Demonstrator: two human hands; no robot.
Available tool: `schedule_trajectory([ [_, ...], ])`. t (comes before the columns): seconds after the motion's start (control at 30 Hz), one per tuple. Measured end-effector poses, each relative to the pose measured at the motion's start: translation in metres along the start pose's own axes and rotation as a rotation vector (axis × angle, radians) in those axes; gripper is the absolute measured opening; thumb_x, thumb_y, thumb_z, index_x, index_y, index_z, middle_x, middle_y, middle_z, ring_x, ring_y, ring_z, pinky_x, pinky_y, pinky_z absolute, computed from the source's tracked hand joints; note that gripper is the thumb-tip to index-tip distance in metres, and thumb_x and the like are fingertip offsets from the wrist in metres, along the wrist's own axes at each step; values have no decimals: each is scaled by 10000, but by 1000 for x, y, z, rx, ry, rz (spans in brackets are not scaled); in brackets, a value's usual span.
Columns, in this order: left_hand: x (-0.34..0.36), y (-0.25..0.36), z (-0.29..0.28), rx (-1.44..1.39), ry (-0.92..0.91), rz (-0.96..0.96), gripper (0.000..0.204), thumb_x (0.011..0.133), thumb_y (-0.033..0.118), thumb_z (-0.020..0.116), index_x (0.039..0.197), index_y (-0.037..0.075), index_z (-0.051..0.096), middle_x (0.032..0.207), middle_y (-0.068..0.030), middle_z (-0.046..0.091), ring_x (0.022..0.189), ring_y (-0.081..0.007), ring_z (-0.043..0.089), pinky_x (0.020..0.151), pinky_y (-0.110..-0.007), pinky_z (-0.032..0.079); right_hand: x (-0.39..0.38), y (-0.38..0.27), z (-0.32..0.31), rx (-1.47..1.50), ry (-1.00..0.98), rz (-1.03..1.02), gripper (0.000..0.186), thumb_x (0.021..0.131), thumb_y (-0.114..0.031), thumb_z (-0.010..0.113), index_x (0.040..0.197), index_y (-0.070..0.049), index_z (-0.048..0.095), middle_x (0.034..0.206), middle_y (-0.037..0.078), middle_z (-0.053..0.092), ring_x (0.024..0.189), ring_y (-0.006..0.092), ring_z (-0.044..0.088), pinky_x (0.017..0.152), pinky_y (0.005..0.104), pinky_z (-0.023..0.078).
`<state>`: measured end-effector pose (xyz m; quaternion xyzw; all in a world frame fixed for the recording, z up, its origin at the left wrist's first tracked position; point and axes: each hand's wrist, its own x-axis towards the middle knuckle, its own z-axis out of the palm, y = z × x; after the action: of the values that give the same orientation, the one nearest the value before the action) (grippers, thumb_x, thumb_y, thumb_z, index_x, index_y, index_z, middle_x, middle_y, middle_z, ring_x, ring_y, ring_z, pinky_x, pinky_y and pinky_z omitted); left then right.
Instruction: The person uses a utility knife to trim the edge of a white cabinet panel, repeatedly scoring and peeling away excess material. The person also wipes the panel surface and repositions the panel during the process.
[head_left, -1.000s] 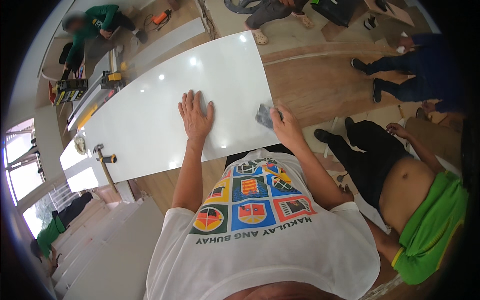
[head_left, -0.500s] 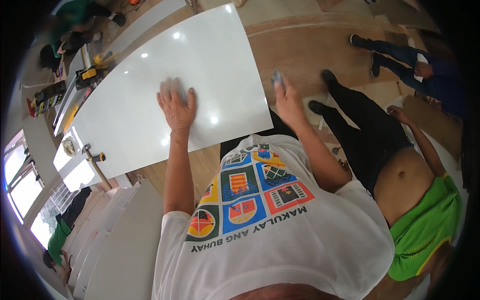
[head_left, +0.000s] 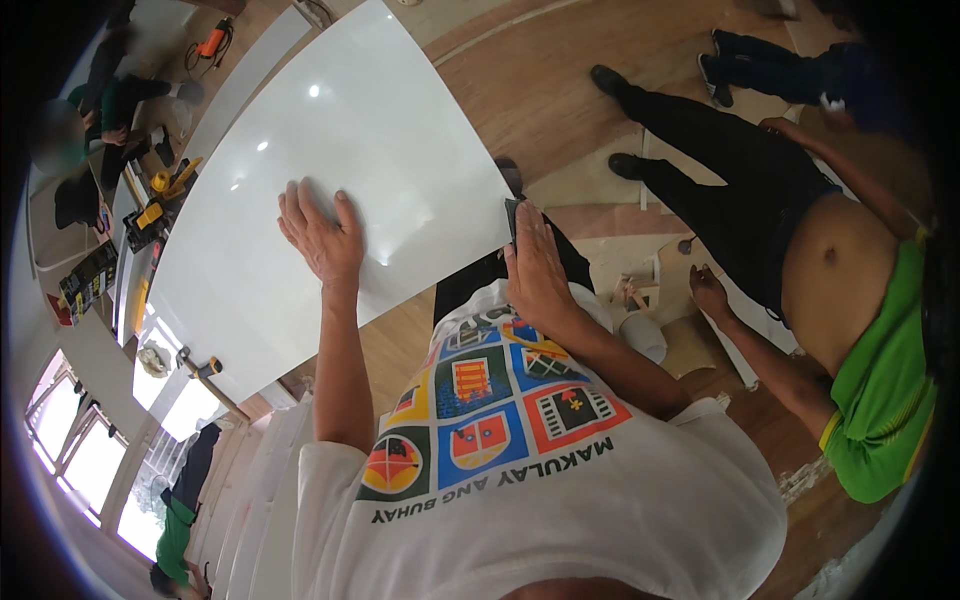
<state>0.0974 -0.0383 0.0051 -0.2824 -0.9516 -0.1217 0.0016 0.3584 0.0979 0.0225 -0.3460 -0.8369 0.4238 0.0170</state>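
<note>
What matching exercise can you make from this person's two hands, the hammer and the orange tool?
1. Left hand
2. Right hand
3. Hammer
4. Orange tool

A. Near the pale crumpled cloth
B. Holding a dark pad
C. Toward the picture's upper left corner
D. Palm down on the white panel

Pairs: 1-D, 2-B, 3-A, 4-C

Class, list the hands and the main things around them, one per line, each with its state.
Left hand: open, resting on the panel
Right hand: closed around the pad
Dark pad: held at the panel's right edge
White panel: glossy, lying flat
Hammer: lying down, unheld
Orange tool: lying down, unheld
</note>
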Motion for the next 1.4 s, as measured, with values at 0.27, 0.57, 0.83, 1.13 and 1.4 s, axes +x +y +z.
schedule_trajectory([
  [0.27,7,0,1,-12,50,19,628,976,398,552,1454,5,445,1513,-202,412,1449,-409,306,1201,-566,190,14,6,2,-92,81,-65,564,959,-66,545,1408,188,317,1436,414,382,1334,523,412,1144,551,307],
  [0.57,4,-4,3,11,21,-5,640,980,412,535,1479,27,425,1529,-192,396,1472,-395,275,1217,-549,181,60,-5,6,-43,98,-91,585,999,-125,505,1445,185,289,1469,401,369,1372,519,381,1166,537,296],
  [0.83,4,-3,1,16,8,2,648,982,421,536,1483,26,420,1545,-187,372,1475,-393,267,1223,-547,175,83,-11,20,-111,188,-88,572,995,-124,511,1442,173,312,1434,390,412,1313,506,447,1118,545,350],
  [1.13,1,-1,7,2,28,-12,629,973,405,553,1457,16,453,1510,-204,405,1460,-398,293,1212,-570,187,30,12,21,-125,108,-31,560,1012,-152,474,1451,147,296,1401,377,437,1288,511,457,1106,553,343],
  [1.4,4,-2,3,22,43,-28,615,968,405,555,1458,49,447,1511,-189,410,1471,-388,290,1223,-549,172,315,-64,36,-194,380,-271,389,935,-142,526,1225,106,451,1175,281,564,1099,441,564,952,542,424],
])
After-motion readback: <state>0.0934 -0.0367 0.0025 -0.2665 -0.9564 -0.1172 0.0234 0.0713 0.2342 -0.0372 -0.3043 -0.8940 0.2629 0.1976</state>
